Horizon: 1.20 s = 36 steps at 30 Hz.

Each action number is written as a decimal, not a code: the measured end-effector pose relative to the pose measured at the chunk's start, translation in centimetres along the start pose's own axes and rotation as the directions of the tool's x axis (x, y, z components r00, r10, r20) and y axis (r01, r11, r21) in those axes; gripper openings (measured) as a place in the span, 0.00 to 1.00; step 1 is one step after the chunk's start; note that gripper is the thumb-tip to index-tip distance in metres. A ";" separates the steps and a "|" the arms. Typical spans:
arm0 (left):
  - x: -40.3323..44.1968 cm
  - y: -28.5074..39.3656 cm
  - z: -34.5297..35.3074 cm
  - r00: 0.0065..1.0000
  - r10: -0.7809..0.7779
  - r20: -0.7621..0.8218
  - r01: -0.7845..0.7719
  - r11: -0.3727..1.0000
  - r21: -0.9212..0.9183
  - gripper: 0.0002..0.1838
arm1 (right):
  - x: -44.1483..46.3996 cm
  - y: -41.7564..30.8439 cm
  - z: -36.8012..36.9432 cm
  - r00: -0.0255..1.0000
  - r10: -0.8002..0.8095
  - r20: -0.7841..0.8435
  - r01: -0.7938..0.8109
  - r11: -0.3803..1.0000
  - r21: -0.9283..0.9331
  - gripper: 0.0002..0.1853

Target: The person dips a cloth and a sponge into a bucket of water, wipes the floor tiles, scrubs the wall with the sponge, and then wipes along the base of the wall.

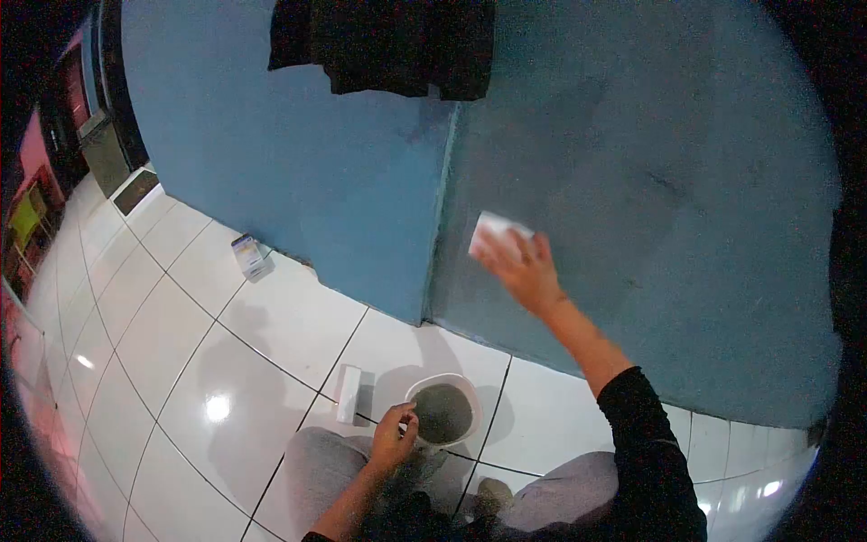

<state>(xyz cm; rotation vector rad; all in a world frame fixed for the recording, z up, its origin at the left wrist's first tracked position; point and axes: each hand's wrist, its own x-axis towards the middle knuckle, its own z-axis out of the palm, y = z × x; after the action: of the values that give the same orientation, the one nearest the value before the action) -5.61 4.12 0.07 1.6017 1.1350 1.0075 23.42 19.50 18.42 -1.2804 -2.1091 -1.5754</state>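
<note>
My right hand (519, 265) is closed on a white block (490, 222) and holds it against the blue-grey wall (587, 181), right of the vertical corner line. Beside the left rim of a white bucket (477, 406) is my left hand (396, 435), its fingers curled; whether they pinch anything is too small to tell. Dark grey, murky content fills much of the bucket, which stands on the tiled floor between my knees. A white rectangular block (349, 395) lies on the tiles left of the bucket.
A small labelled container (247, 256) stands on the white tiled floor (271, 334) near the wall's base. Dark cloth (397, 45) hangs at the top. A brownish round object (493, 495) is between my legs. Dark furniture and a grey box (107, 158) are at far left.
</note>
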 end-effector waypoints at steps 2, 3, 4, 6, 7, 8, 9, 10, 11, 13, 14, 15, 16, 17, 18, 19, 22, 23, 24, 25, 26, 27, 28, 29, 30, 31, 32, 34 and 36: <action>-0.2 -0.6 0.0 1.000 0.023 -0.011 -0.022 0.999 0.027 0.17 | -1.4 -0.6 0.9 0.987 -0.151 0.054 0.146 0.986 0.074 0.27; -0.1 -0.8 0.0 0.999 0.042 -0.017 -0.041 0.998 0.050 0.17 | -0.4 0.1 0.7 0.987 -0.154 0.043 0.151 0.986 0.069 0.27; -0.1 -0.8 0.1 0.999 0.045 -0.024 -0.044 0.998 0.046 0.17 | 1.4 1.6 -0.2 0.998 -0.068 -0.005 0.068 0.997 0.037 0.27; 0.0 -0.9 0.1 0.999 0.039 0.001 -0.039 0.999 -0.017 0.16 | 5.8 4.9 -1.6 0.984 0.095 -0.151 -0.100 0.995 -0.024 0.26; 0.0 -0.7 0.1 0.999 0.035 -0.003 -0.035 0.999 -0.015 0.16 | 8.3 6.5 -2.3 0.954 0.172 -0.245 -0.189 0.981 -0.046 0.26; -0.1 -0.4 0.1 0.999 0.049 0.002 -0.049 0.998 -0.024 0.15 | 10.5 8.3 -3.3 0.952 0.159 -0.262 -0.187 0.978 -0.087 0.27; 0.0 -0.2 0.1 0.998 0.065 0.009 -0.065 0.997 -0.035 0.15 | 11.9 9.5 -4.1 0.950 0.144 -0.278 -0.186 0.974 -0.130 0.27; 0.1 -0.4 0.1 0.998 0.063 0.011 -0.063 0.997 -0.037 0.15 | 12.1 9.2 -4.3 0.951 0.144 -0.274 -0.185 0.974 -0.131 0.27; 0.2 -0.5 0.3 0.995 0.098 -0.003 -0.098 0.995 -0.023 0.15 | 12.5 8.7 -4.5 0.946 0.187 -0.265 -0.219 0.971 -0.096 0.27; 0.1 -1.0 0.4 0.992 0.129 -0.016 -0.129 0.992 -0.010 0.16 | 12.1 6.9 -3.9 0.941 0.248 -0.232 -0.251 0.968 0.015 0.28; 0.1 -1.4 0.4 0.989 0.150 -0.013 -0.150 0.989 0.000 0.16 | 10.8 5.2 -2.8 0.941 0.260 -0.215 -0.246 0.965 0.091 0.28; 0.2 -1.5 0.2 0.985 0.172 -0.013 -0.172 0.985 0.013 0.16 | 9.0 3.5 -1.9 0.983 0.137 -0.120 -0.137 0.991 0.007 0.28; 0.1 -1.4 0.1 0.985 0.172 -0.019 -0.172 0.985 0.016 0.16 | 6.9 1.7 -1.0 1.000 0.019 -0.013 -0.020 0.998 -0.065 0.28; 0.1 -1.0 0.0 0.992 0.127 -0.011 -0.127 0.992 0.002 0.17 | 4.7 -0.2 0.5 0.999 -0.041 -0.016 0.041 0.999 0.006 0.26; 0.0 -0.9 -0.2 0.997 0.083 -0.003 -0.083 0.996 -0.012 0.17 | 4.1 -1.1 0.6 0.995 -0.102 -0.023 0.103 0.992 0.075 0.26; -0.1 -1.0 -0.3 0.996 0.085 -0.006 -0.085 0.996 -0.011 0.17 | 3.7 -0.9 0.9 0.994 -0.102 -0.027 0.103 0.992 0.074 0.26; 0.0 -1.4 -0.1 0.990 0.142 -0.001 -0.142 0.989 -0.031 0.17 | 5.4 0.4 0.3 0.990 -0.074 -0.124 0.072 0.997 -0.017 0.24; 0.0 -1.3 -0.1 0.992 0.130 0.009 -0.129 0.991 -0.017 0.18 | 7.2 1.7 -0.3 0.983 0.008 -0.184 -0.019 0.998 -0.061 0.24; 0.1 -1.3 0.0 0.993 0.116 0.017 -0.116 0.993 0.000 0.18 | 9.5 3.4 -1.2 0.965 0.108 -0.238 -0.109 0.994 0.010 0.23; 0.0 -1.2 0.1 0.994 0.111 0.019 -0.111 0.994 0.000 0.18 | 11.7 5.1 -2.3 0.936 0.215 -0.279 -0.197 0.976 0.091 0.23; -0.1 -1.1 0.1 0.996 0.089 0.025 -0.089 0.996 -0.011 0.18 | 13.9 6.8 -3.7 0.938 0.190 -0.290 -0.200 0.980 -0.005 0.24; 0.0 -1.0 0.1 0.997 0.068 0.033 -0.068 0.997 -0.022 0.18 | 15.1 7.9 -4.5 0.940 0.164 -0.298 -0.202 0.974 -0.102 0.25; 0.1 -1.1 0.1 0.997 0.066 0.038 -0.065 0.998 -0.022 0.18 | 15.4 7.8 -4.5 0.941 0.166 -0.294 -0.203 0.974 -0.102 0.25; 0.1 -1.1 0.2 0.998 0.047 0.035 -0.047 0.999 -0.021 0.18 | 15.7 7.4 -4.5 0.934 0.187 -0.305 -0.226 0.969 -0.097 0.26; 0.0 -1.2 0.2 0.999 0.027 0.033 -0.026 0.999 -0.019 0.17 | 15.7 7.1 -4.5 0.926 0.209 -0.313 -0.249 0.964 -0.092 0.27; -0.1 -1.4 0.2 0.999 0.024 0.037 -0.023 1.000 -0.021 0.17 | 14.9 6.3 -4.4 0.928 0.208 -0.308 -0.247 0.964 -0.093 0.27; 0.0 -1.6 0.2 0.997 0.073 0.020 -0.073 0.997 -0.010 0.17 | 13.3 4.8 -4.0 0.972 0.133 -0.195 -0.157 0.981 -0.114 0.26; -0.1 -1.6 0.0 0.993 0.120 -0.003 -0.120 0.993 0.005 0.17 | 9.8 1.1 -2.3 0.999 0.033 -0.037 -0.032 0.999 0.004 0.26; -0.1 -1.4 -0.1 0.994 0.111 -0.008 -0.111 0.992 -0.060 0.17 | 5.1 -2.9 0.1 0.995 -0.095 0.034 0.091 0.991 0.093 0.26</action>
<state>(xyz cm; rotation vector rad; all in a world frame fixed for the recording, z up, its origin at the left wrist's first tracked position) -6.04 4.25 -1.22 1.6293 1.0181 1.1076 18.25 22.02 19.63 -1.2079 -2.2671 -1.4815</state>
